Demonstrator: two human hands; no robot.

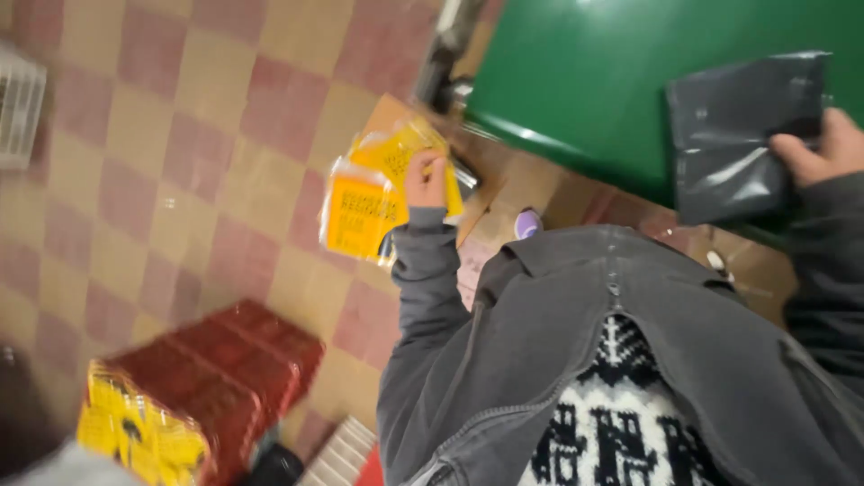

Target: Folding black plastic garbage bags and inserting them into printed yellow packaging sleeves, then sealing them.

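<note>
My left hand is raised over the checkered floor and grips a small stack of yellow packets in clear wrap. My right hand holds a dark grey plastic mailing bag by its right edge, over the green table. Both arms wear grey jacket sleeves, and a patterned black-and-white sweater shows under the open jacket.
A red crate with more yellow packets at its near end stands on the floor at lower left. A white grille sits at the left edge. Cardboard pieces and a purple shoe tip lie beside the table.
</note>
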